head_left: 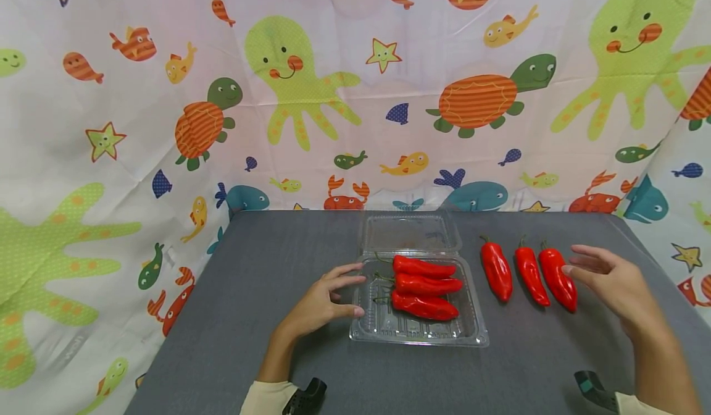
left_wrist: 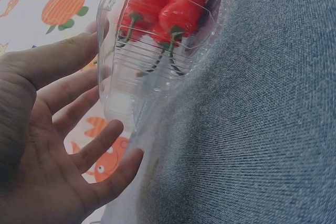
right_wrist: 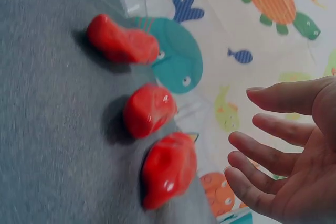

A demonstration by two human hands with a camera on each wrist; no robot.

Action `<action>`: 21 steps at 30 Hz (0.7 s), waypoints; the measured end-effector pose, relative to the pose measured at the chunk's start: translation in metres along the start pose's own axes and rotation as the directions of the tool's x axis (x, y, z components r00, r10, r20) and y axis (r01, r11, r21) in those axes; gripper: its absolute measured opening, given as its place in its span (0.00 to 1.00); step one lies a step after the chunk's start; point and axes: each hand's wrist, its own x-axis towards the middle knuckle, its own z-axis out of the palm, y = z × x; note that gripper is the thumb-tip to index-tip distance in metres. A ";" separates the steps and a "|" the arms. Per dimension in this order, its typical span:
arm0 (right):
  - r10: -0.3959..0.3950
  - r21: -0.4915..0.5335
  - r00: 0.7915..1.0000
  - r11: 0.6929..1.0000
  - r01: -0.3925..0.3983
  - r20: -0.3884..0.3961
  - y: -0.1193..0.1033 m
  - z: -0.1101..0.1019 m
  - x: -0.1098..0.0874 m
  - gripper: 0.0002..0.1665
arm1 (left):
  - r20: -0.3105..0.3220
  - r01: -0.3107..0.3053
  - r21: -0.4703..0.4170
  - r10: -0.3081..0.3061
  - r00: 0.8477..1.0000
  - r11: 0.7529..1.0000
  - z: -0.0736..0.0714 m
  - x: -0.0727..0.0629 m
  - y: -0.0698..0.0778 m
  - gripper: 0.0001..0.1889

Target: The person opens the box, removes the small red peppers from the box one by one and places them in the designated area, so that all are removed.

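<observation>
A clear plastic clamshell box [head_left: 369, 331] lies open on the grey table, its lid folded back. Inside it, three red peppers [head_left: 426, 284] are stacked in a row, stems to the left. My left hand [head_left: 319, 301] is at the box's left side, fingers spread and fingertips right at the rim; the left wrist view shows the box [left_wrist: 118, 82] beside the thumb. Three more red peppers [head_left: 530, 276] lie side by side to the right of the box. Over the rightmost pepper [right_wrist: 170, 169] hovers my right hand [head_left: 611, 282], fingers loosely extended and holding nothing.
A white curtain [head_left: 344, 149] printed with sea animals hangs behind the table and along both sides. The grey tabletop [head_left: 250, 279] extends left of the box and in front of it. Each wrist wears a black strap-like device [head_left: 308, 396].
</observation>
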 end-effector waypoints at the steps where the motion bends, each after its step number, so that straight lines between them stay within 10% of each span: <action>1: -0.011 -0.002 1.000 1.000 0.011 -0.003 -0.003 0.001 -0.001 0.44 | 0.000 -0.001 0.000 0.001 1.000 1.000 0.000 0.000 0.000 0.34; 21: -0.203 0.038 0.979 0.978 0.203 -0.007 -0.056 0.026 -0.023 0.38 | -0.003 -0.011 -0.003 0.011 1.000 1.000 0.001 0.001 -0.002 0.35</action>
